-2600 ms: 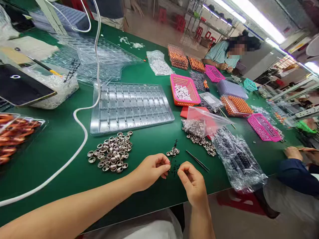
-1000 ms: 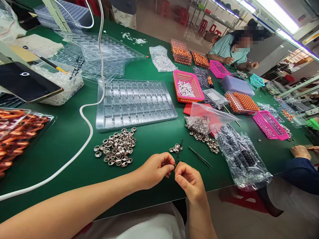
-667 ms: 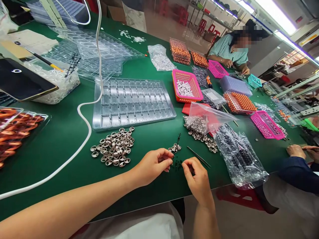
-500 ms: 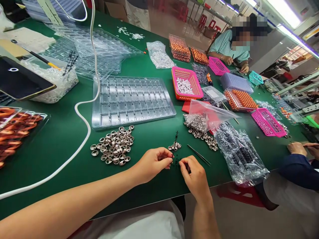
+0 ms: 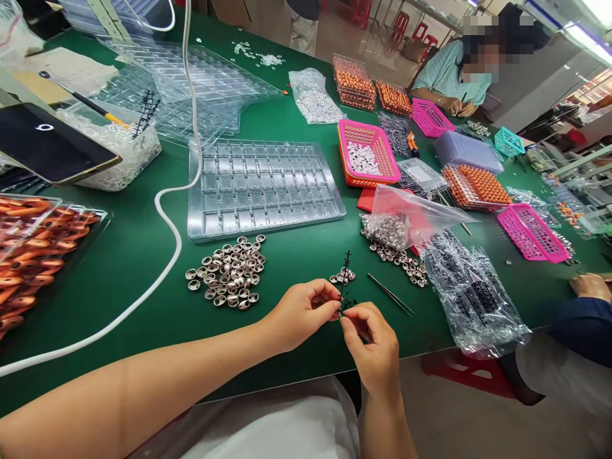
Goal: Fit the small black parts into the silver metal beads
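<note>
My left hand [image 5: 306, 313] pinches a thin black plastic sprue [image 5: 346, 264], which stands up from the fingers with small side stubs. My right hand [image 5: 375, 344] is closed at the sprue's lower end, its fingertips against those of the left; the exact grip is partly hidden. Small loose black pieces [image 5: 352, 302] lie on the table just behind the fingers. A few silvery ring-like metal parts [image 5: 345, 275] sit behind the sprue. Off to the right of them lie metal tweezers [image 5: 389, 294]. A larger pile of the metal parts [image 5: 232, 273] is left of my hands.
A clear compartment tray [image 5: 268, 188] lies behind the pile. A white cable [image 5: 167, 223] crosses the left side. To the right are a plastic bag of black sprues [image 5: 473, 293] and a pink basket [image 5: 368, 153]. A co-worker [image 5: 449, 76] sits across the table.
My right hand has moved left and up to meet the left fingertips at the sprue's lower end. The left hand still holds the sprue. The view has shifted slightly.
</note>
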The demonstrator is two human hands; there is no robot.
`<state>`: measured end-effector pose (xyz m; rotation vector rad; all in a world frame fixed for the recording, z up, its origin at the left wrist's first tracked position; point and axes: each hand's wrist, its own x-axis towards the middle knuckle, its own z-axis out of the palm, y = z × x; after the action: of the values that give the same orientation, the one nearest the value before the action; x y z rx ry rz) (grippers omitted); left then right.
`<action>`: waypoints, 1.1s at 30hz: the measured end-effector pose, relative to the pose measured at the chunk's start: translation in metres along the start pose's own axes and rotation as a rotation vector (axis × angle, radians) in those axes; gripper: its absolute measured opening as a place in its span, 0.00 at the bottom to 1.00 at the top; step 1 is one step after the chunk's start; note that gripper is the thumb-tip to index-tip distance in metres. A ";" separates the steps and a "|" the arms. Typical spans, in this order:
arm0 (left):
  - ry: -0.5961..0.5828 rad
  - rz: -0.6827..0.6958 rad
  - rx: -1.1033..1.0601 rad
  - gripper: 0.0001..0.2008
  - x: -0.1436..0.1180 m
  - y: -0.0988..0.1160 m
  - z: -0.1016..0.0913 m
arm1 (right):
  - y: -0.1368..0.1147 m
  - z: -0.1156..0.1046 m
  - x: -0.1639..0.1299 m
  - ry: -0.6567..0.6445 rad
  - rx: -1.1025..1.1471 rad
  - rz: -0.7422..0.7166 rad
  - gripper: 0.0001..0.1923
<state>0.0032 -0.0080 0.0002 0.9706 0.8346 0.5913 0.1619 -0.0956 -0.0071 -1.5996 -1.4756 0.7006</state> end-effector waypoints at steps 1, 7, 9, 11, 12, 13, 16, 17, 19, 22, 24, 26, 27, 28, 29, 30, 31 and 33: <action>0.001 0.000 0.008 0.12 -0.001 0.000 0.001 | -0.001 0.002 0.000 0.009 0.012 0.009 0.05; -0.026 0.030 0.072 0.09 -0.003 0.003 0.002 | 0.000 0.006 0.002 0.038 0.046 0.054 0.06; -0.039 0.038 0.082 0.08 -0.003 0.004 0.001 | -0.002 0.006 0.002 0.028 0.064 0.088 0.07; -0.058 0.038 0.078 0.08 -0.003 0.005 0.000 | -0.003 0.005 0.003 -0.002 0.105 0.128 0.08; -0.077 0.033 0.073 0.08 -0.003 0.005 -0.001 | -0.002 0.003 0.003 -0.028 0.140 0.145 0.08; -0.104 0.024 0.066 0.08 -0.003 0.006 -0.002 | -0.002 0.002 0.004 -0.062 0.185 0.156 0.09; -0.203 -0.023 0.015 0.10 -0.004 0.006 -0.003 | 0.003 -0.002 0.007 -0.171 0.354 0.149 0.12; -0.227 -0.037 -0.012 0.10 -0.004 0.006 -0.003 | 0.005 -0.003 0.007 -0.197 0.403 0.146 0.12; -0.247 -0.053 -0.055 0.10 -0.005 0.005 -0.002 | 0.008 -0.003 0.007 -0.220 0.459 0.151 0.14; -0.200 -0.039 -0.027 0.09 -0.004 0.003 -0.001 | 0.007 -0.002 0.005 -0.212 0.477 0.136 0.14; -0.143 -0.019 0.002 0.09 -0.002 0.002 -0.002 | 0.005 -0.003 0.004 -0.201 0.470 0.088 0.13; -0.100 0.001 0.001 0.09 0.001 0.001 -0.004 | 0.003 -0.006 0.003 -0.179 0.432 0.054 0.12; -0.092 0.008 -0.007 0.10 0.002 0.001 -0.005 | 0.004 -0.008 0.004 -0.156 0.387 0.051 0.11; -0.087 0.013 -0.013 0.10 0.004 0.001 -0.005 | 0.005 -0.011 0.005 -0.125 0.319 0.054 0.10; -0.081 0.015 -0.013 0.11 0.004 0.001 -0.006 | 0.006 -0.014 0.006 -0.091 0.232 0.053 0.10; -0.076 0.015 -0.011 0.11 0.005 0.000 -0.006 | 0.008 -0.017 0.007 -0.059 0.133 0.045 0.09; -0.072 0.011 -0.007 0.12 0.005 -0.001 -0.006 | 0.010 -0.020 0.009 -0.036 0.036 0.028 0.09; -0.068 0.005 0.004 0.12 0.005 -0.002 -0.005 | 0.014 -0.024 0.012 -0.027 -0.109 -0.018 0.08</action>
<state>0.0016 -0.0031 -0.0050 0.9915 0.7735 0.5576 0.1911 -0.0887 -0.0053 -1.6624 -1.5689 0.6434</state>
